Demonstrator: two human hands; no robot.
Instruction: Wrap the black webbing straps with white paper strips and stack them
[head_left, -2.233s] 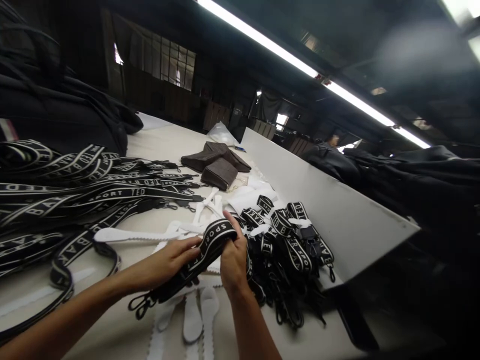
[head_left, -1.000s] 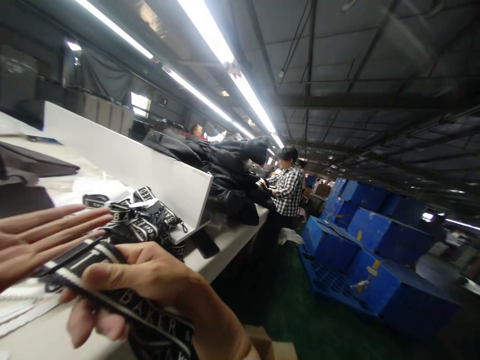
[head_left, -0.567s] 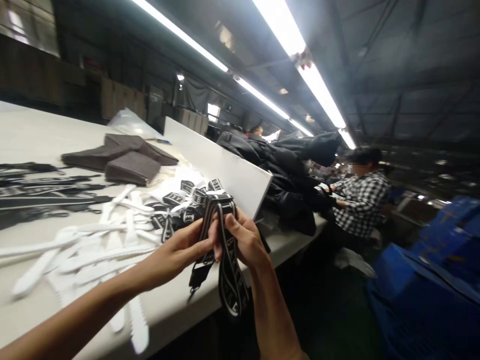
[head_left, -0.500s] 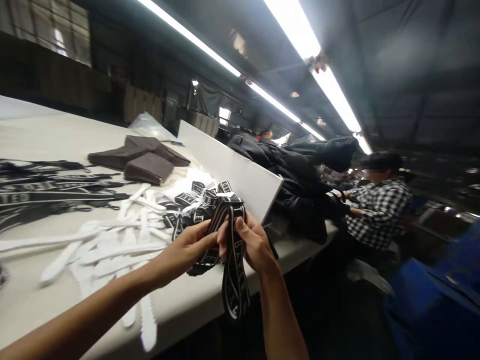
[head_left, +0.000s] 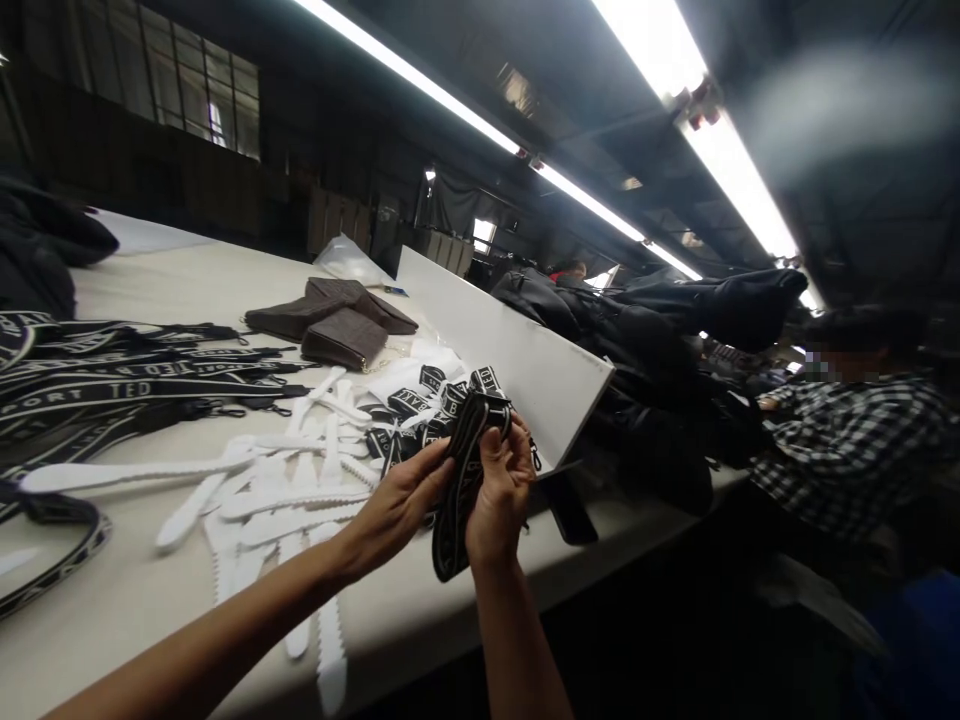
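Observation:
A folded black webbing strap [head_left: 459,500] with white edge lines and lettering is held between my hands above the table's front edge. My right hand [head_left: 501,490] grips it with the thumb pressed on the front and the fingers behind. From the other side, my left hand [head_left: 409,495] pinches the strap's layers between thumb and fingers. Just behind lies a pile of folded, lettered straps [head_left: 409,402], some with white bands round them. White plastic strips with toothed edges [head_left: 300,500] are heaped left of my left hand.
Long lettered straps with metal hooks [head_left: 150,385] lie across the table's left side. Brown pouches [head_left: 345,335] sit farther back. An upright white board [head_left: 510,345] stands behind the pile, with black bags [head_left: 600,330] beyond it. A co-worker in a checked shirt [head_left: 855,440] is at right.
The strap's hanging loop has been drawn in and now lies more compact and tilted between my hands. The view has turned right to left, so the table things sit farther right.

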